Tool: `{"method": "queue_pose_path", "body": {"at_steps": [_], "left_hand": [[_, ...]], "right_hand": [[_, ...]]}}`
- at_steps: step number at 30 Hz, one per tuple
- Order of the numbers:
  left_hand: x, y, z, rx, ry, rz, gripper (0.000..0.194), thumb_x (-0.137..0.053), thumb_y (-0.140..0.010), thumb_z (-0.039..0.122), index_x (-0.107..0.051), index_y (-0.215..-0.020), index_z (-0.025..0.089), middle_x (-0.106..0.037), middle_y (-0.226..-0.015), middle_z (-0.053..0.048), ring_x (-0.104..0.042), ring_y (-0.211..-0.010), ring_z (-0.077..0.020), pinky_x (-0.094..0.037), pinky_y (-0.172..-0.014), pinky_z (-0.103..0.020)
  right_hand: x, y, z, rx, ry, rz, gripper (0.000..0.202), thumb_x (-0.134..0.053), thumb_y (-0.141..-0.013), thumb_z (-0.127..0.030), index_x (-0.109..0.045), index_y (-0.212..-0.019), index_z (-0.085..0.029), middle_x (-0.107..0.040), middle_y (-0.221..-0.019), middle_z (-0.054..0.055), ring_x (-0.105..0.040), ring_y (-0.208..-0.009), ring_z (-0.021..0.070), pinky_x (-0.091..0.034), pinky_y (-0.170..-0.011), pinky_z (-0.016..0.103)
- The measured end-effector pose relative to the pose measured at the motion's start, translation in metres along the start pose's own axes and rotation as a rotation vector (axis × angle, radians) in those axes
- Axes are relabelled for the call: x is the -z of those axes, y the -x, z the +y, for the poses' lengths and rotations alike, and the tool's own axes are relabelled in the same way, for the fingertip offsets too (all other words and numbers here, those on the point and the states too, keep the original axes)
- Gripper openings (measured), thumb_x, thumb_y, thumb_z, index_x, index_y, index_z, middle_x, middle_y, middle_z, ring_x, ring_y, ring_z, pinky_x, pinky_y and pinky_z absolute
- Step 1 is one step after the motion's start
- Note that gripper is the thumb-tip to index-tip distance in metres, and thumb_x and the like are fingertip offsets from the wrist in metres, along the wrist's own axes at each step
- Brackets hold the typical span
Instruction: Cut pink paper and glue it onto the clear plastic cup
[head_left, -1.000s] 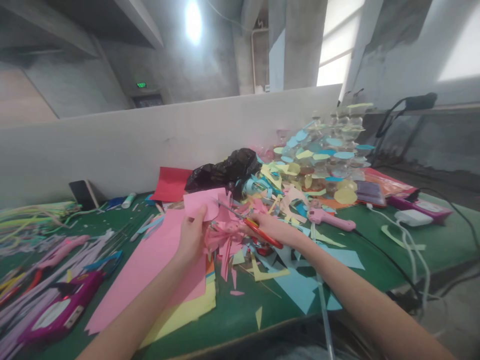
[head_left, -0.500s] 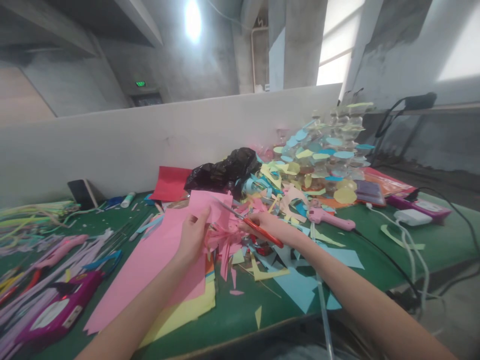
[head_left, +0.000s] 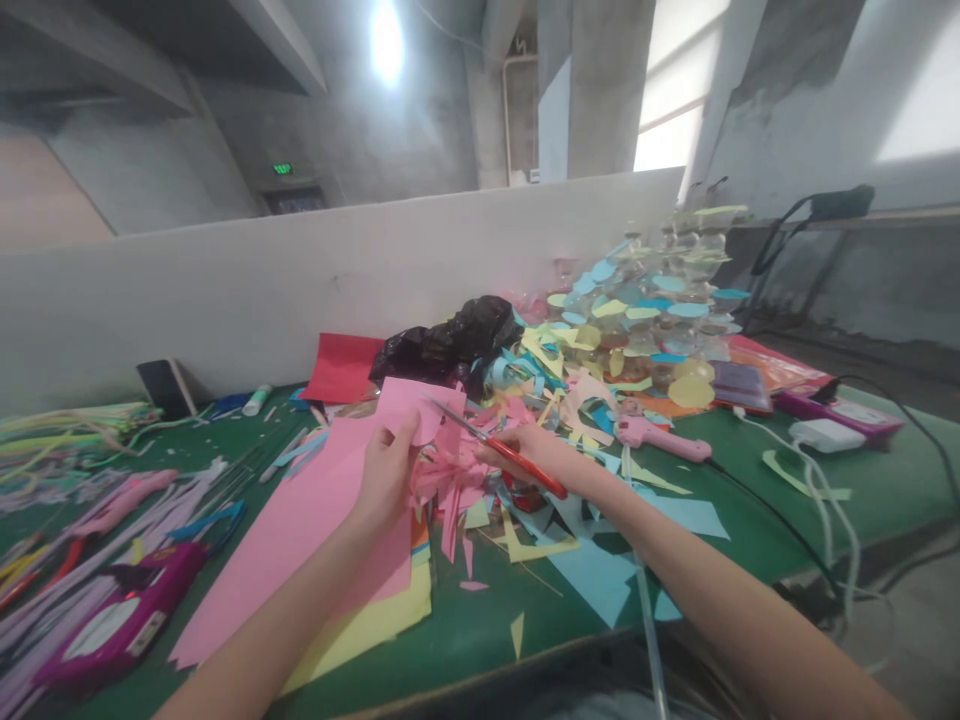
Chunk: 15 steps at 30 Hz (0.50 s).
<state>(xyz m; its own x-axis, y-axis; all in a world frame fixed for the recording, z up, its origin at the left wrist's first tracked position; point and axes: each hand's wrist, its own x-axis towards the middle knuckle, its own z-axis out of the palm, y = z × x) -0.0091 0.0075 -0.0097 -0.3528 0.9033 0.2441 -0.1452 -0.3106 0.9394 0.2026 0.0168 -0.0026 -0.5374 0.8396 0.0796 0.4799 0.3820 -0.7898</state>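
Note:
My left hand [head_left: 386, 472] pinches a small piece of pink paper [head_left: 401, 400] by its lower edge, thumb on top. My right hand [head_left: 536, 455] is closed round the red handles of a pair of scissors [head_left: 523, 466]. The scissor blades point left and reach the right side of the pink piece, whose lower right edge looks curved. Beneath my left hand lie large pink sheets [head_left: 300, 530] over yellow sheets [head_left: 360, 635]. A heap of pink paper scraps [head_left: 454, 480] lies between my hands.
Behind are a black plastic bag [head_left: 450, 340] and red paper [head_left: 341, 365]. Clear cups with coloured paper discs [head_left: 667, 310] are stacked back right. A pink glue gun [head_left: 664, 440] with a cord lies right; a purple device [head_left: 124, 615] and strips lie left on the green table [head_left: 480, 650].
The scissors and pink piece have shifted very slightly against each other, and the piece's lower right edge now looks more rounded. Both hands stay nearly in place.

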Motion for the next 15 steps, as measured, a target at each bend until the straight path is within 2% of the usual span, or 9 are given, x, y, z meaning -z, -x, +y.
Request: {"method": "queue_pose_path", "body": {"at_steps": [4, 9, 15], "left_hand": [[-0.0009, -0.0007, -0.0008, 0.048, 0.035, -0.027, 0.041, -0.079, -0.068, 0.046, -0.052, -0.080, 0.018, -0.065, -0.075, 0.000, -0.065, -0.066, -0.0157, -0.052, -0.064, -0.029], [-0.0016, -0.0020, -0.0021, 0.027, 0.022, -0.015, 0.039, -0.081, -0.065, 0.041, -0.056, -0.082, 0.017, -0.063, -0.073, 0.002, -0.064, -0.070, -0.0150, -0.051, -0.067, -0.027], [-0.0014, 0.0002, 0.0007, 0.045, 0.047, -0.048, 0.035, -0.078, -0.069, 0.041, -0.060, -0.087, 0.017, -0.065, -0.076, 0.001, -0.065, -0.067, -0.0148, -0.053, -0.070, -0.029]], "right_hand": [[-0.0027, -0.0007, 0.0008, 0.012, -0.028, 0.015, 0.058, -0.052, -0.080, -0.073, -0.044, -0.060, -0.020, -0.042, -0.052, -0.005, -0.038, -0.049, 0.0100, -0.027, -0.050, 0.025], [-0.0031, -0.0045, 0.0020, -0.033, -0.005, 0.024, 0.061, -0.053, -0.077, -0.077, -0.041, -0.059, -0.020, -0.035, -0.050, -0.006, -0.034, -0.049, 0.0097, -0.024, -0.049, 0.025], [-0.0028, -0.0040, 0.0066, 0.039, 0.021, -0.039, 0.053, -0.050, -0.082, -0.073, -0.045, -0.073, -0.021, -0.047, -0.060, -0.005, -0.041, -0.054, 0.0109, -0.031, -0.051, 0.024]]}}
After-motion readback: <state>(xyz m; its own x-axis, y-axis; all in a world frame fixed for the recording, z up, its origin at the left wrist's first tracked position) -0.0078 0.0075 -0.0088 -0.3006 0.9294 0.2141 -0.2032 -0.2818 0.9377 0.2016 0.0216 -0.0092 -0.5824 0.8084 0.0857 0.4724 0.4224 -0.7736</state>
